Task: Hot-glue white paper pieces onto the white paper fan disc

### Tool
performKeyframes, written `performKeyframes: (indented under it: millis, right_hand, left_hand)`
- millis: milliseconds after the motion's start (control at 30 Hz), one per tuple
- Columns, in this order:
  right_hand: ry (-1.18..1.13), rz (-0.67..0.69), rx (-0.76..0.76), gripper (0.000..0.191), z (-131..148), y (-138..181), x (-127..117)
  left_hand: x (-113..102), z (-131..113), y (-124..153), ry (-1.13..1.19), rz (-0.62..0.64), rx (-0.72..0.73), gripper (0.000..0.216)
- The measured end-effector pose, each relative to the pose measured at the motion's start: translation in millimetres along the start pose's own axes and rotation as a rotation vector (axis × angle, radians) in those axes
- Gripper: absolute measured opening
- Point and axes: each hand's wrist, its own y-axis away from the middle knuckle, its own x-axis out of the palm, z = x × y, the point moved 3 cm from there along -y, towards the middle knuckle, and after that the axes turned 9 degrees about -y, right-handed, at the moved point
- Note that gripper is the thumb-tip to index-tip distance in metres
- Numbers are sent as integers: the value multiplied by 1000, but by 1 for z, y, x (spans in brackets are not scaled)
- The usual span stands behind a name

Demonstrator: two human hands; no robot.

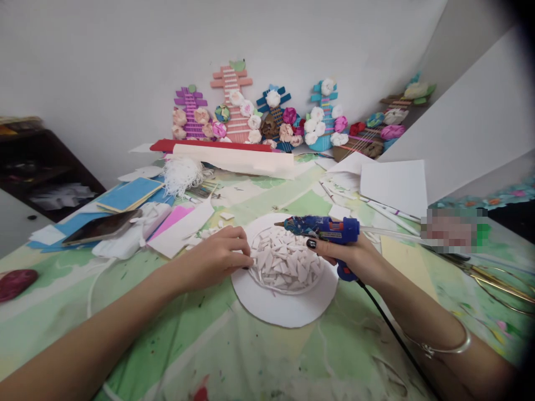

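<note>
A flat white round disc (284,312) bears a mound of jagged white shards (288,262). At the mound's nine o'clock edge, the left hand (221,252) curls its fingers; whether they pinch anything, I cannot tell. At two o'clock, the right hand (356,255) grips a blue plastic glue gun (345,229), nozzle pointing toward nine. A tangled white string bundle (181,175) lies toward ten.

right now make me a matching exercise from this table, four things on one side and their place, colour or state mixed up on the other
1. glue gun
2. left hand
3. scissors
4. white string

A. gold-coloured, at the far right
B. in a tangled heap
C. held in the right hand
D. at the edge of the white-chip mound

Pairs: 1-C, 2-D, 3-A, 4-B
</note>
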Motion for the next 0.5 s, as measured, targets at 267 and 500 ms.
performKeyframes:
  millis: [267,500]
  right_hand:
    - [-20,-21,16,44,-2,-1,-1]
    - [-14,-14,21,46,-4,-1,-2]
  left_hand:
    - [-1,-7,-3,9,20,-15,15]
    - [-1,-10,-5,17,19,-42,15]
